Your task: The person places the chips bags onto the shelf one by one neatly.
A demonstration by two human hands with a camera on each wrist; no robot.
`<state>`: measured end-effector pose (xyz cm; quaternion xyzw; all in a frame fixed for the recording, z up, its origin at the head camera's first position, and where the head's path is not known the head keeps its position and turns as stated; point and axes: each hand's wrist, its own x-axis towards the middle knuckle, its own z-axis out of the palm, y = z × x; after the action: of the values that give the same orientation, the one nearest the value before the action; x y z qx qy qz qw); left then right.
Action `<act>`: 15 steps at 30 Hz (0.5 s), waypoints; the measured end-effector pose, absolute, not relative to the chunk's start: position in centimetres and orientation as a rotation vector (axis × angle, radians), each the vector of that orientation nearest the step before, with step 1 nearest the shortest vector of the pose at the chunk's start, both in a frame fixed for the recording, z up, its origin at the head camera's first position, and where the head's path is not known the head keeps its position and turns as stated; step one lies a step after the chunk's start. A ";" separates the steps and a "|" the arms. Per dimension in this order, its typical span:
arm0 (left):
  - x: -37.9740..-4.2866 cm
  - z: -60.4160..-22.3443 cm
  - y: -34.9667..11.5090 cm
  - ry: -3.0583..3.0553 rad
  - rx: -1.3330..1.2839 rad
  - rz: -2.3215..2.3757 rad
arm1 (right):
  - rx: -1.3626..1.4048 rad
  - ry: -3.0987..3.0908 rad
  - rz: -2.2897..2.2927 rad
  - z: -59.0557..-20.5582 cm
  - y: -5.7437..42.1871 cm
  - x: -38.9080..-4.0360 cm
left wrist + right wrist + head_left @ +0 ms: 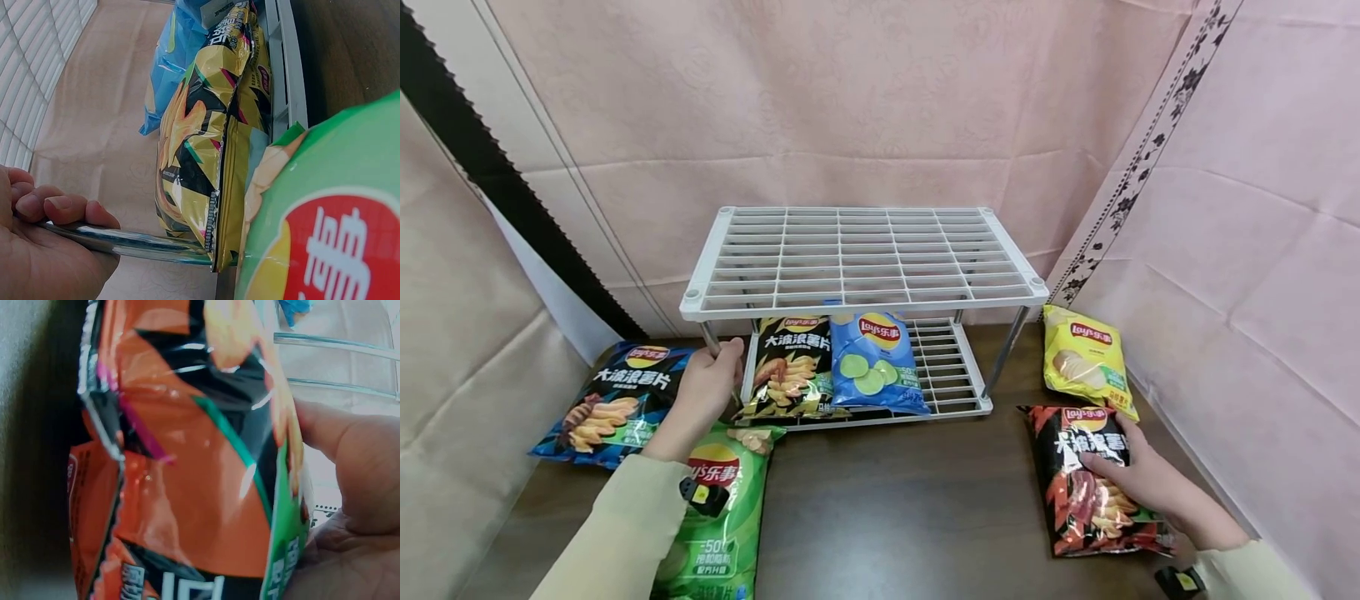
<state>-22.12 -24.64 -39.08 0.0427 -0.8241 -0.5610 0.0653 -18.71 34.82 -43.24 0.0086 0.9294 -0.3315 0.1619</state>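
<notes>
My left hand [706,392] grips the front left metal post [156,245] of a white two-tier wire rack [857,308], its fingers curled round the post. At the right, my right hand [1142,471] holds a red and black bag of potato chips [1086,492] by its right side, thumb across the front. In the right wrist view the orange-red bag [200,469] fills most of the picture. On the rack's lower shelf a black and gold chip bag [793,371] and a blue chip bag with lime slices [876,367] lean side by side.
A blue and black chip bag [617,408] lies left of the rack. Near my left forearm lies a green chip bag [722,525]. The yellow chip bag [1086,354] rests against the right cloth wall [1247,250]. Pink cloth [850,100] hangs behind the rack.
</notes>
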 end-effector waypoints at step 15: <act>-22.1 -39.0 -24.5 -2.498 0.150 -1.685 | 0.179 2.565 -1.075 -43.8 35.0 -19.0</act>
<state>-22.09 -24.54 -39.01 0.0496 -0.8264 -0.5573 0.0625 -18.97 34.96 -43.77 0.0632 0.9059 -0.3798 0.1762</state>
